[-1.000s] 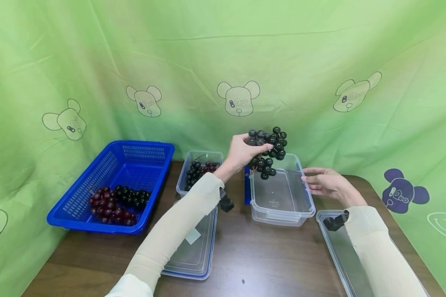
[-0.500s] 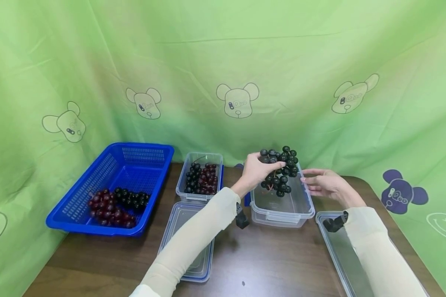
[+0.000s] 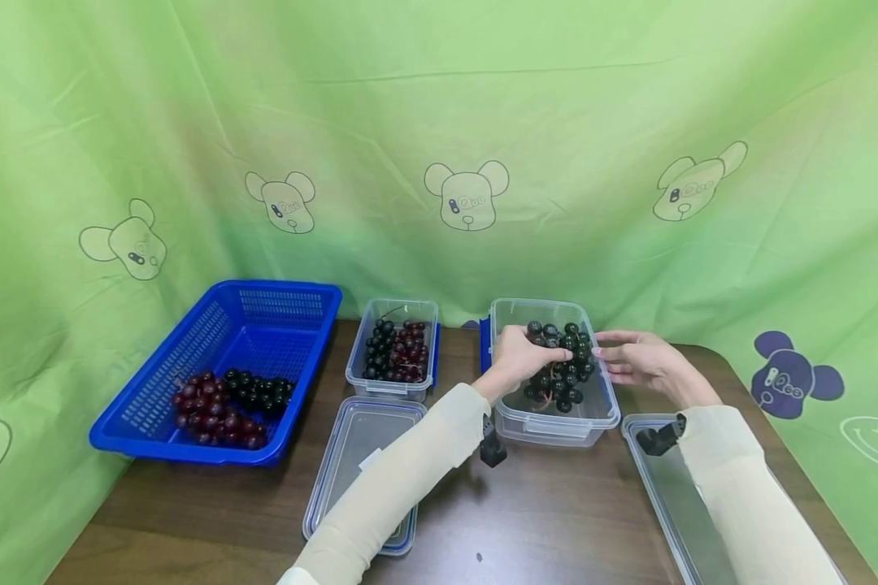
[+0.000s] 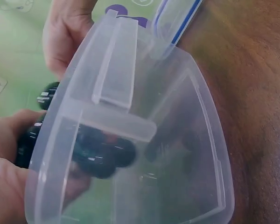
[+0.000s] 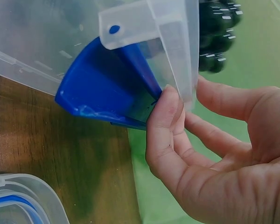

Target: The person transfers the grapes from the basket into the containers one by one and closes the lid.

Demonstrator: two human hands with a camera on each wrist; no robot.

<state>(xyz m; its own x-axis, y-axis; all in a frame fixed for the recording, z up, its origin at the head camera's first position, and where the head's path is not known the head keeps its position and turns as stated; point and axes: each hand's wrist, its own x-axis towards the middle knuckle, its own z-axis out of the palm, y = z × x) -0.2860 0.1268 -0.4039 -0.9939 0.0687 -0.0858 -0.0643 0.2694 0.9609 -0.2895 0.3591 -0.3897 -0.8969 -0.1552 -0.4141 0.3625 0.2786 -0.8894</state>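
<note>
Two clear tubs stand behind two lids on the table (image 3: 527, 520). The right tub (image 3: 556, 422) holds one black bunch (image 3: 562, 366), gripped by the left hand (image 3: 523, 357) curled over it. The right hand (image 3: 640, 357) rests straight-fingered against that tub's far corner — the right wrist view alone shows a blue piece (image 5: 112, 88) behind it. Left of it, the other tub (image 3: 393, 351) holds mixed grapes; the basket (image 3: 219, 366) holds two bunches — red and black.
</note>
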